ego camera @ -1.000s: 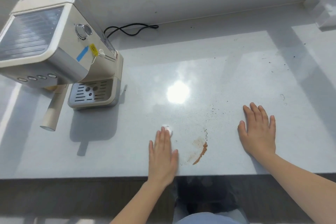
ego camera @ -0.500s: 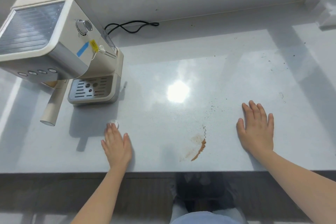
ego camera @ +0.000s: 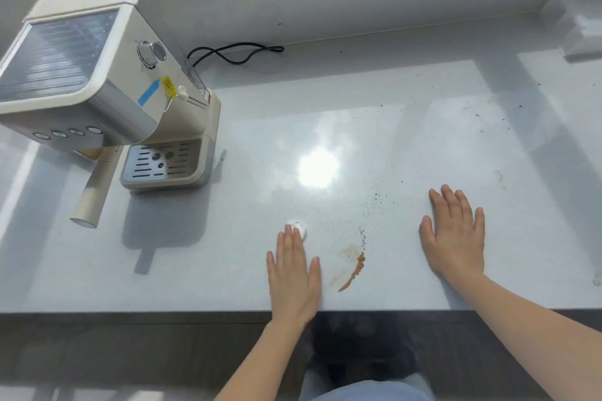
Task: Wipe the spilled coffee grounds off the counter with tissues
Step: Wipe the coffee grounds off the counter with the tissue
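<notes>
A brown smear of coffee grounds (ego camera: 353, 272) curves across the pale counter (ego camera: 358, 114) near its front edge. Fine dark specks (ego camera: 374, 202) trail up and to the right of it. My left hand (ego camera: 293, 273) lies flat just left of the smear, its fingertips pressing on a small white tissue wad (ego camera: 300, 227) that pokes out beyond them. To the right of the smear my right hand (ego camera: 454, 238) rests palm down on the counter with its fingers spread and nothing in it.
A cream coffee machine (ego camera: 97, 75) with a drip tray (ego camera: 163, 163) stands at the left; its black cable (ego camera: 234, 54) loops along the back wall. A pale box (ego camera: 580, 29) sits at the far right corner. More dark specks (ego camera: 488, 120) dot the right side.
My left hand slid left with the tissue wad to below the machine, then came back right to beside the smear. The right hand has stayed put.
</notes>
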`<state>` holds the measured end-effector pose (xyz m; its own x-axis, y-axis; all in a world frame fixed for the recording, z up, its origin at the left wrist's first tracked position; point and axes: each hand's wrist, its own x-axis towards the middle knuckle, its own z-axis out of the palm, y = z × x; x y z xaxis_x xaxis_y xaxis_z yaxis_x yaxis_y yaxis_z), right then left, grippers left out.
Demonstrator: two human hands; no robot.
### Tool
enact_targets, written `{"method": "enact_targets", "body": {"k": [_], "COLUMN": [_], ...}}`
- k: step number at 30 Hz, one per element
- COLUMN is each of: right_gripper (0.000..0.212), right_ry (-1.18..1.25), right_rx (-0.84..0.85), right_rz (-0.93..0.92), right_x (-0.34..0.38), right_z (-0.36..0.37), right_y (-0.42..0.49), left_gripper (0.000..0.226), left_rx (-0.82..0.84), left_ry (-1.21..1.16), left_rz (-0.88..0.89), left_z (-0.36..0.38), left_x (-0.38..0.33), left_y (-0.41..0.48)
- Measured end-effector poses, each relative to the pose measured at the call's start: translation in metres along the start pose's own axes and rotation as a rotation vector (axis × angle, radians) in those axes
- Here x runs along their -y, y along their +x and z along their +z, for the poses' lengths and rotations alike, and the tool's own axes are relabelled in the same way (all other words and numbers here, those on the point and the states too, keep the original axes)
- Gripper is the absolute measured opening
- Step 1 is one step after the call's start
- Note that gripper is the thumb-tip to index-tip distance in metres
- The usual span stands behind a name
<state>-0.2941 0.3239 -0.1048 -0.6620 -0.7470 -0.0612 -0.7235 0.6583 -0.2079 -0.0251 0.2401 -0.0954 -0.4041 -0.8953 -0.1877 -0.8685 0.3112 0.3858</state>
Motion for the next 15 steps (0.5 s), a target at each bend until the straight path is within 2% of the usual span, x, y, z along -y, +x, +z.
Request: {"method": "enact_targets", "body": {"k": [3, 6, 10, 15], "right_gripper": [0.059, 0.059, 0.059, 0.058], "right_ry": [0.004, 0.023, 0.025, 0.086], "right_rx": [0.007, 0.03, 0.049, 0.036], "right_rz": [-0.009, 0.0, -0.055, -0.054], "right_x": [0.0, -0.001, -0.009, -0.011], "right_z": [-0.001, -0.003, -0.007, -0.01], "right_y": [0.0, 0.001, 0.005, 0.005], "left_gripper": [0.062, 0.06, 0.059, 0.058], "left_rx": [-0.042, -0.005, 0.087, 0.206], "left_ry": [-0.011, -0.026, -0.017, 0.027], "left_rz": [-0.153, -0.151, 0.005, 0.246], "left_z": [-0.025, -0.046, -0.049, -0.035], "left_x": [0.035, 0.061, 0.048, -0.014], "left_y": [0.046, 0.083, 0.121, 0.172]}}
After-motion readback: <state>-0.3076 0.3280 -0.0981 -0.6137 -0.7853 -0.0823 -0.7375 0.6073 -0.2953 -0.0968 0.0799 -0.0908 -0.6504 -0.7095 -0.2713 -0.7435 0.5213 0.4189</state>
